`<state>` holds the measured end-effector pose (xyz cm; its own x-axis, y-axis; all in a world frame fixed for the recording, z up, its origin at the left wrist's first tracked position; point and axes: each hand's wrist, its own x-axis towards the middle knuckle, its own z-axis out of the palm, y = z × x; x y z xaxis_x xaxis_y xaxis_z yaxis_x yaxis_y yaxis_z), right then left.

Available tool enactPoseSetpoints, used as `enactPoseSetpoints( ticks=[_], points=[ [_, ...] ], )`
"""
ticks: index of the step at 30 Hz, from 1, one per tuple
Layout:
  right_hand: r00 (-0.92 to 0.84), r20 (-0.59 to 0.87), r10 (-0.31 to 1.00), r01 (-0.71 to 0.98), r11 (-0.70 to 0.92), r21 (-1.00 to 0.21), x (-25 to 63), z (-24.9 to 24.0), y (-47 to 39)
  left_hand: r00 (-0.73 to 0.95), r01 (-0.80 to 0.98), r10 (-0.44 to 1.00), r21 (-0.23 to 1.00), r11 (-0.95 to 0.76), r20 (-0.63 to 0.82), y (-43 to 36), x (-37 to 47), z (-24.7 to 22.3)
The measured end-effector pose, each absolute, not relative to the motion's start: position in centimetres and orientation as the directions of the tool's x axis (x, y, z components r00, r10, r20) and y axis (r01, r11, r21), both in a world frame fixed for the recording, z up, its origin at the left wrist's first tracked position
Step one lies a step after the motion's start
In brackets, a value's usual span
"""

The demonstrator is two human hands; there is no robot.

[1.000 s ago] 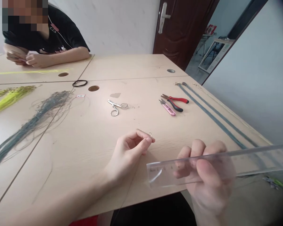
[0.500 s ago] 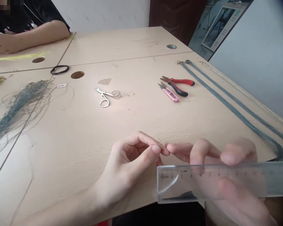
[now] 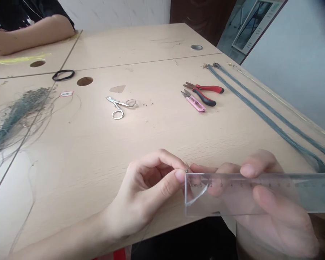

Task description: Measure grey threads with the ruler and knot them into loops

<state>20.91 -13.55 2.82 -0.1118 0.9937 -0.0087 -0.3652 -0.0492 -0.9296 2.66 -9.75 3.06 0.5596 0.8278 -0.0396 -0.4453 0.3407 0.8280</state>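
Note:
My left hand (image 3: 148,191) pinches a thin cord with a small loop (image 3: 187,167) between thumb and index finger, near the table's front edge. The cord trails faintly below the hand. Held in my right hand (image 3: 276,206) is a clear plastic ruler (image 3: 227,207), level, its scale along the top edge. The ruler's zero end meets my left thumb tip, just under the loop. Some right fingers show through the ruler, and their tips reach close to the left fingertips.
Silver scissors (image 3: 119,106), a pink thread snipper (image 3: 193,102) and red-black pliers (image 3: 208,89) lie ahead. Bundled blue-grey cords (image 3: 268,117) run along the right, a loose bunch (image 3: 18,112) on the left. A black band (image 3: 63,75) and a person's arm (image 3: 40,34) are farther off.
The ruler has risen, and its zero end now touches my left thumb tip. My left hand still pinches the cord. The camera view has shifted slightly.

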Motion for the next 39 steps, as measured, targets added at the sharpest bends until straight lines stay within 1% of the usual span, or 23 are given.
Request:
enactPoseSetpoints(
  ticks=[3, 6, 10, 16, 21, 24, 32, 39],
  points=[
    [-0.163, 0.094, 0.982, -0.427, 0.015, -0.904, 20.88, 2.58, -13.59, 0.543, -0.432, 0.839, 0.845, 0.313, -0.033, -9.71, 2.69, 3.10],
    [-0.180, 0.118, 0.977, -0.458, 0.023, -0.889, 20.78, 2.45, -13.58, 0.546, -0.440, 0.838, 0.845, 0.303, -0.016, -9.68, 2.73, 3.14],
    [-0.233, 0.116, 0.966, -0.496, -0.015, -0.868, 20.81, 2.44, -13.52, 0.559, -0.426, 0.829, 0.853, 0.301, -0.014, -9.73, 2.64, 3.28],
    [-0.257, 0.094, 0.962, -0.475, -0.041, -0.879, 21.04, 2.36, -13.50, 0.577, -0.431, 0.817, 0.846, 0.312, -0.007, -9.76, 2.58, 3.46],
    [-0.212, 0.096, 0.973, -0.503, -0.024, -0.864, 20.74, 2.41, -13.70, 0.603, -0.442, 0.798, 0.826, 0.349, -0.015, -9.72, 2.60, 3.43],
    [-0.227, 0.106, 0.968, -0.526, -0.030, -0.850, 20.63, 2.58, -13.79, 0.615, -0.434, 0.789, 0.830, 0.351, -0.012, -9.73, 2.52, 3.39],
    [-0.199, 0.089, 0.976, -0.492, -0.021, -0.870, 20.71, 2.44, -13.68, 0.628, -0.452, 0.779, 0.814, 0.364, 0.000, -9.84, 2.43, 3.39],
    [-0.232, 0.062, 0.971, -0.519, -0.070, -0.852, 20.58, 2.64, -13.72, 0.620, -0.445, 0.784, 0.814, 0.372, -0.019, -9.74, 2.47, 3.67]
  ],
)
